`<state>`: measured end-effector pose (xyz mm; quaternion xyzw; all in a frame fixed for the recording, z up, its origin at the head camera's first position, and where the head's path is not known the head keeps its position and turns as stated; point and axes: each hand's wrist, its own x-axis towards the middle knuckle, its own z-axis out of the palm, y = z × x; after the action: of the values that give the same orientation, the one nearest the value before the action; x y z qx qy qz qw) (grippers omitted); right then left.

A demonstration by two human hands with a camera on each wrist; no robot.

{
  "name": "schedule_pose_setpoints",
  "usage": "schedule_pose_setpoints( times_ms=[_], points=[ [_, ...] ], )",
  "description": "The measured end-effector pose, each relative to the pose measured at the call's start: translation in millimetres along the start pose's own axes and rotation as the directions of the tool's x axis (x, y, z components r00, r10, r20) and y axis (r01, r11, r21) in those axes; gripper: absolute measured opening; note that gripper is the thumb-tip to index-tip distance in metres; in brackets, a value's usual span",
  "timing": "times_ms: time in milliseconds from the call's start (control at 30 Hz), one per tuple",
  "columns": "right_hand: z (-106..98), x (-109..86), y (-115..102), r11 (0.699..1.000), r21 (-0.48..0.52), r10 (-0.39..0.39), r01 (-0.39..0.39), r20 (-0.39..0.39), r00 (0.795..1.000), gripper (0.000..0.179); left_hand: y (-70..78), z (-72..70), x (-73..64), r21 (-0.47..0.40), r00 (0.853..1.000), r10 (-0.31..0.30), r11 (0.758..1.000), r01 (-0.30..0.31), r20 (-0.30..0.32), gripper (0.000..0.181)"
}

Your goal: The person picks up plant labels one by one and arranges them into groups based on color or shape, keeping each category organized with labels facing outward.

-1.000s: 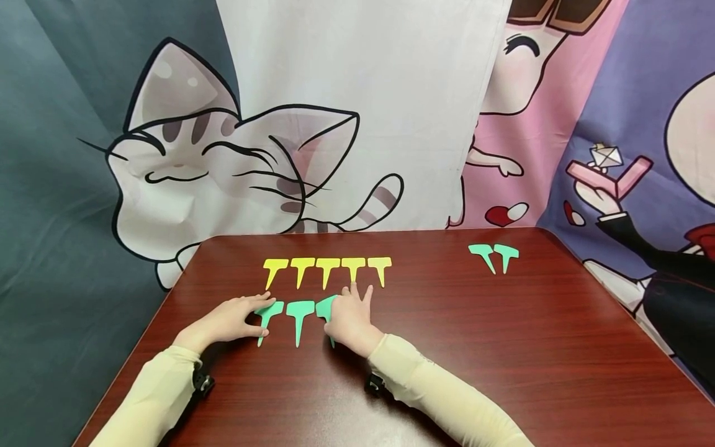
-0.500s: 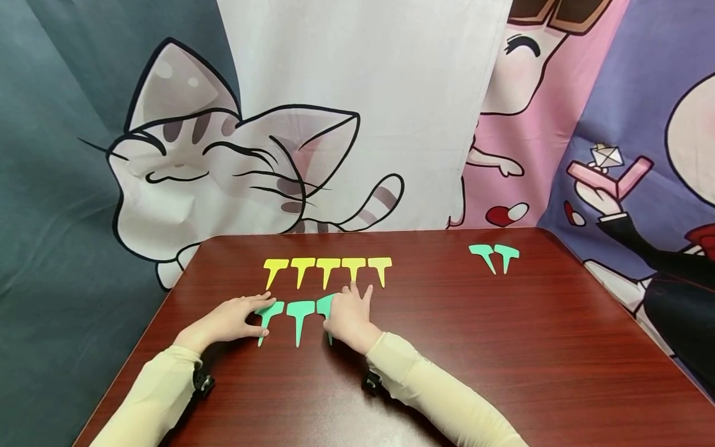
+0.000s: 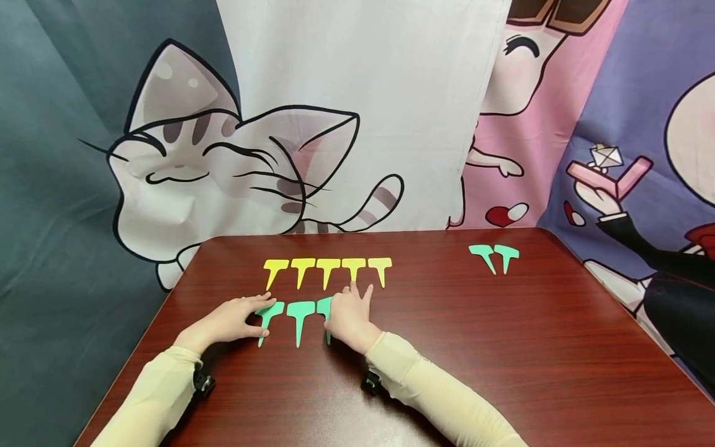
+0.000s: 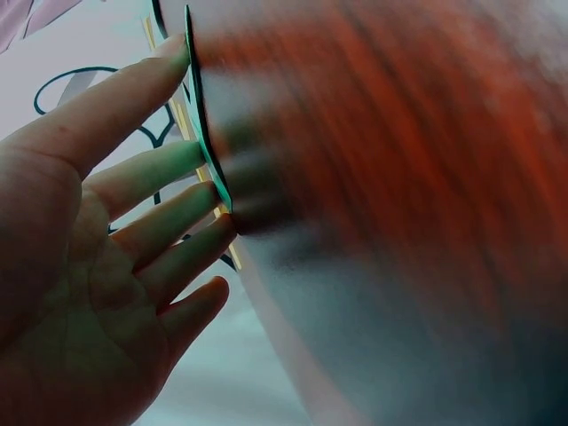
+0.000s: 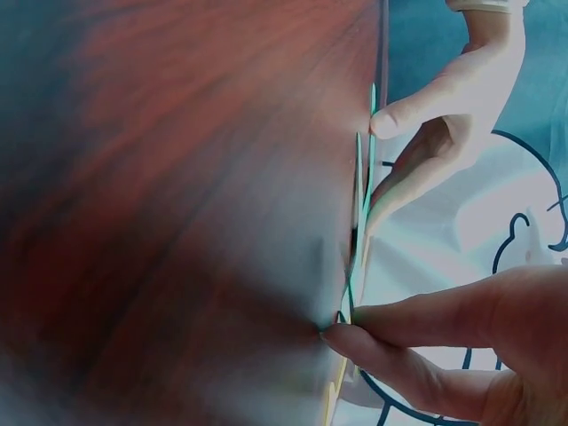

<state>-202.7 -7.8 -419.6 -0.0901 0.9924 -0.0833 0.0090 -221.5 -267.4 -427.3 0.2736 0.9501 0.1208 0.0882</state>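
Note:
A row of three mint-green T-shaped plant labels lies flat on the table. My left hand (image 3: pixel 230 318) rests on the left green plant label (image 3: pixel 272 311); the left wrist view shows its thumb and fairly straight fingertips touching the label's edge. Between the hands lies the middle green plant label (image 3: pixel 301 308), touched by neither. My right hand (image 3: pixel 353 320) pinches the third green plant label (image 3: pixel 324 307) with thumb and index finger, other fingers spread; it covers much of that label. In the right wrist view, these fingertips (image 5: pixel 342 335) meet near the label.
Several yellow plant labels (image 3: pixel 328 263) form a straight row just beyond the green ones. Two more green plant labels (image 3: pixel 506 252) lie at the far right of the brown table (image 3: pixel 475 347). A printed cloth (image 3: pixel 363 62) hangs behind the table's back edge.
My right hand has turned the third green label slightly, so that its stem now points straighter toward me. My left hand and the other labels have stayed put.

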Motion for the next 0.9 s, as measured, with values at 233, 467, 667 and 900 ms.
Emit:
schedule_pose_setpoints(
  times_ms=[233,467,667,900],
  points=[
    [-1.0,0.6,1.2,1.0,0.006,-0.004,0.004,0.006,1.0,0.019,0.3,0.2,0.1,-0.003,1.0,-0.002,1.0,0.002,0.003,0.071],
    [0.8,0.3,3.3,1.0,0.003,-0.025,0.025,-0.01,1.0,0.023,0.2,-0.3,-0.7,0.0,1.0,-0.002,1.0,0.002,0.005,0.071],
    [1.3,-1.5,6.9,0.998,0.03,-0.052,0.055,-0.092,0.994,0.031,-0.6,0.1,0.1,-0.001,1.0,-0.002,1.0,0.002,0.006,0.071],
    [-1.9,-1.9,15.7,0.996,0.068,-0.052,0.059,-0.105,0.993,0.021,-1.1,0.3,-0.1,-0.001,1.0,0.002,1.0,-0.002,0.008,0.071]
  ],
)
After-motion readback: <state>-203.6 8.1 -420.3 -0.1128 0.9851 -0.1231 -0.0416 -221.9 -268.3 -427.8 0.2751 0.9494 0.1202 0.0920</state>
